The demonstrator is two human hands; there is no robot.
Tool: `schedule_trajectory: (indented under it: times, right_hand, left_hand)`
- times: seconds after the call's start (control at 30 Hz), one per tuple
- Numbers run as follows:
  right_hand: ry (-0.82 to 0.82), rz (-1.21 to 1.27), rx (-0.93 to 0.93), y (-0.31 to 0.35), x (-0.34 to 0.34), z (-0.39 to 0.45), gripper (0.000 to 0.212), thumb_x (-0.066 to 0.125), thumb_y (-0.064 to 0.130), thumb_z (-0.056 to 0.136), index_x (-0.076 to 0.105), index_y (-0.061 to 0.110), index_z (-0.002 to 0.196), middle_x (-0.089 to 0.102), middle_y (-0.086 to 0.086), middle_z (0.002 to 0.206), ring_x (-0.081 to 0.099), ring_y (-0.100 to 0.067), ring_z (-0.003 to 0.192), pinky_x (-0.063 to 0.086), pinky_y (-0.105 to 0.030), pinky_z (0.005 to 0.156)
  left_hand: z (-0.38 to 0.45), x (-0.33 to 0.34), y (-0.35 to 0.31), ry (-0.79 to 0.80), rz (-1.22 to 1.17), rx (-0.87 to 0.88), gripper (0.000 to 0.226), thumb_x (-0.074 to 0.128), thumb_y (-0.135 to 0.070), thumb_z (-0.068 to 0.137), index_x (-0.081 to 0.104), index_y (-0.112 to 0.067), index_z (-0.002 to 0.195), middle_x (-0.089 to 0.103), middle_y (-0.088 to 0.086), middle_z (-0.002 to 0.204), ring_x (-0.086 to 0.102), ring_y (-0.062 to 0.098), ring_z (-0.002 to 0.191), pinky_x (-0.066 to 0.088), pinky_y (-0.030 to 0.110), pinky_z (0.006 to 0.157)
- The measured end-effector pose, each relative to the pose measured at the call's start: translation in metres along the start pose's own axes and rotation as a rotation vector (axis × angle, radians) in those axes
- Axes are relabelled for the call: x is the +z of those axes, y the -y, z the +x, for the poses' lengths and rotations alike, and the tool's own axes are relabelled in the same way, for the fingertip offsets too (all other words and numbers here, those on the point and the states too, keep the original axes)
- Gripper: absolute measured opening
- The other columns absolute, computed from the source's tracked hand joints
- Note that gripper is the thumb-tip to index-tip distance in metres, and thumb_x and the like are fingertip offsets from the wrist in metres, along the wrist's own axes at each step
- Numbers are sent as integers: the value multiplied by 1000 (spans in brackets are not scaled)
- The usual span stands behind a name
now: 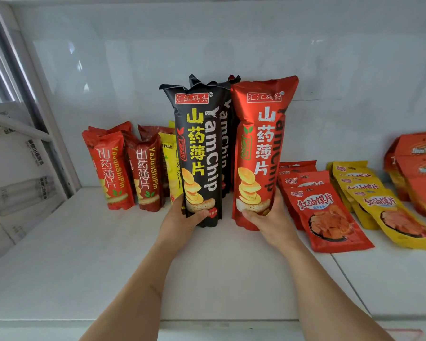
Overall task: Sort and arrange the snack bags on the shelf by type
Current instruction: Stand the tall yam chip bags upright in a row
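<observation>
Count of items on the white shelf (108, 254):

- Tall black yam chip bags: at least two. The front black bag (198, 153) stands upright; a second black bag (225, 143) stands directly behind it, and a further dark top edge shows behind that, so the exact count cannot be determined.
- Tall red yam chip bag (260, 148): one, upright, just beside the black bags on their right.
- Short red yam chip bags (113, 168): at least three, upright, at the left rear.
- Yellow bag (170, 163): one visible, partly hidden behind the front black bag.
- Flat red pouches (330, 217): about four, overlapping in a row.
- Flat yellow pouches (384, 212): about four, overlapping likewise.
- Orange-red packs (418, 168): a stack at the far right; the count is unclear.

Hands: the left hand (182, 217) grasps the base of the front black bag, thumb across its face. The right hand (271, 217) grasps the base of the tall red bag in the same way. Both bags rest on the shelf.

Labels: both tall bags read "汇江码头", "山药薄片" and "YamChip". The short red bags read "山药薄片" and "YaJunShiPin". The flat pouches read "红油馍片".
</observation>
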State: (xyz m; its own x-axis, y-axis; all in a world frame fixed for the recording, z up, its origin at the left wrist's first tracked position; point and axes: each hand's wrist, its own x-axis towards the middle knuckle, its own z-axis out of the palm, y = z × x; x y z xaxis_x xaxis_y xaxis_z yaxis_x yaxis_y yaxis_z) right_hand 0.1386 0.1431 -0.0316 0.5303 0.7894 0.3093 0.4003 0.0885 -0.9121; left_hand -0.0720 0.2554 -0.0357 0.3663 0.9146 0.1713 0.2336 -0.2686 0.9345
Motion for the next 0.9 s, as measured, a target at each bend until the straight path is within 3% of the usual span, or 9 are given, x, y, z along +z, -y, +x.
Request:
schedule_trajectory:
  times: [0.07,0.2,0.37,0.5,0.6,0.7,0.8,0.9]
  right_hand:
    - [-34,2,20,-1,1,4,100,90,36,65,29,37,144,55,18,128,55,-3,117,49,-25,91]
    - [-118,-109,47,-7,6,12,126,88,67,40,24,40,146,52,9,135,56,-13,121,54,-43,94]
    - [-89,-53,36,-10,0,24,103,90,38,59,27,42,140,56,14,128,58,-8,113,50,-34,95]
    - [-88,-9,28,-15,-3,29,96,87,31,62,28,46,137,57,17,125,59,-6,112,49,-32,94]
    - [-75,-15,32,-16,-2,31,96,86,41,59,31,46,137,57,20,125,58,-3,114,50,-31,94]
    - [-70,-44,71,-19,0,35,110,86,49,51,26,43,144,55,14,130,57,-8,118,51,-40,99]
    - [-68,-97,107,-23,4,41,128,87,60,43,18,39,149,47,7,140,50,-16,128,47,-48,104]
    - [-71,-118,110,-27,5,47,131,85,68,41,18,36,150,46,6,141,50,-18,128,48,-48,103]
  left_hand:
    - [5,5,1,12,-3,12,68,78,-39,84,46,-34,143,64,-17,126,63,12,114,49,27,93]
    - [6,15,-4,-10,18,23,66,78,-36,85,47,-31,143,66,-15,124,63,12,114,46,23,88]
    - [3,26,-9,-62,105,24,68,77,-43,83,45,-32,142,62,-17,119,62,15,111,47,29,88]
    - [6,43,-14,-69,151,22,67,77,-45,83,44,-32,140,59,-19,120,61,18,116,48,32,92]
    - [12,52,-16,-87,150,24,66,75,-41,86,42,-30,142,58,-17,126,58,18,123,47,32,95]
    - [17,50,-15,-112,182,31,67,72,-42,89,40,-30,146,58,-12,137,56,19,125,47,32,97]
    - [18,48,-10,-123,173,23,66,71,-44,88,41,-31,144,59,-11,137,58,19,123,49,38,101]
    - [20,50,-8,-151,123,29,71,75,-47,80,41,-32,141,57,-13,136,57,16,125,50,41,102]
